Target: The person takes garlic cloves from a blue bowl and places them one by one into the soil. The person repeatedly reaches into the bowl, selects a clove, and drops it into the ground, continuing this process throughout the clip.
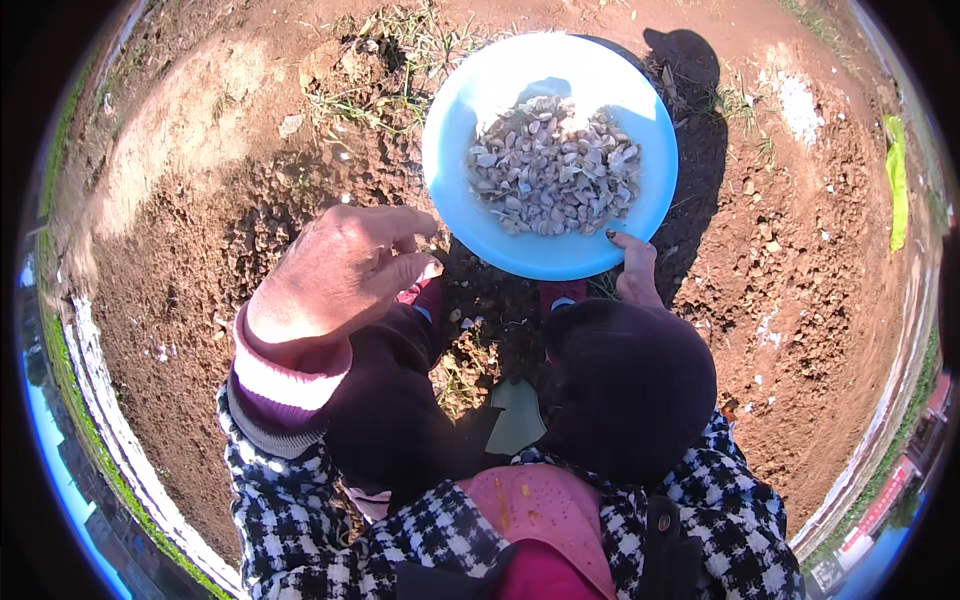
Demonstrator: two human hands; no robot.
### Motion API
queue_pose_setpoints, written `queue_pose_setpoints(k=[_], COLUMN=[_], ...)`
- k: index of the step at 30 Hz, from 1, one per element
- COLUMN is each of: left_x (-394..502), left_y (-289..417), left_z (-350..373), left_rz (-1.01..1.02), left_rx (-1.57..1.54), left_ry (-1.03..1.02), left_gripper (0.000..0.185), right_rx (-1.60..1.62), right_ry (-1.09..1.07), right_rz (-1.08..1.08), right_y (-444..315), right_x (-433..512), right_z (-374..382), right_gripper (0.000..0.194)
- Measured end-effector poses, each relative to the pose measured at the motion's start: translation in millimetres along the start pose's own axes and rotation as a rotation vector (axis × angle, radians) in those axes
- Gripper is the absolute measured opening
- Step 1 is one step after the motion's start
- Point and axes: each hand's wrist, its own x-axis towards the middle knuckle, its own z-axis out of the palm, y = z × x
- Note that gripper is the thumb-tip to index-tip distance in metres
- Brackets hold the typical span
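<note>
A light-blue plastic basin (525, 259) is in front of my knees, tilted towards me. Garlic cloves (555, 176) with papery husks are heaped in its bottom. My right hand (639, 268) grips the basin's near right rim, its thumb inside and the other fingers hidden beneath. To the left of the basin, apart from its rim, my left hand (349, 262) hovers over the soil with fingers curled and thumb bent towards them. Its palm faces away from view, so anything held inside is hidden.
Loose brown soil (165, 262) spreads on both sides. Grass tufts (420, 45) grow beyond the basin. White scraps (799, 109) and a yellow-green strip (896, 184) lie to the right. My dark-clad knees (630, 382) and red shoes (561, 291) are close below the basin.
</note>
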Motion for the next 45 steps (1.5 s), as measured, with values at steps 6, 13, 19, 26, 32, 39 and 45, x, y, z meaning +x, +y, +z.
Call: queue_pose_setpoints(k=[6,13,19,26,32,39,45], left_x=[63,110,127,133,125,106,102], left_y=[-79,-157,-194,-204,-220,-211,-199], left_z=[20,75,119,151,135,127,137], left_rz=[-0.273,-0.444,-0.356,-0.346,-0.569,-0.500,-0.398], left_rx=[-0.188,-0.311,-0.054,0.272,-0.559,-1.885,-2.147], left_ry=[-0.096,0.022,0.108,0.350,0.207,0.044,-0.066], left_gripper=[0.035,0.035,0.031,0.028,0.023,0.022,0.022], right_rx=[0.045,-0.142,-0.094,-0.115,-0.146,-0.221,-0.508], right_ry=[-0.023,-0.150,-0.245,-0.299,-0.318,-0.375,-0.530], right_rz=[-0.034,0.087,0.137,0.120,0.114,0.167,0.281], right_y=[14,31,29,21,21,34,44], right_x=[5,24,14,2,2,3,5], right_z=[-2,29,46,63,65,72,96], right_gripper=[0.019,0.019,0.018,0.018,0.018,0.015,0.025])
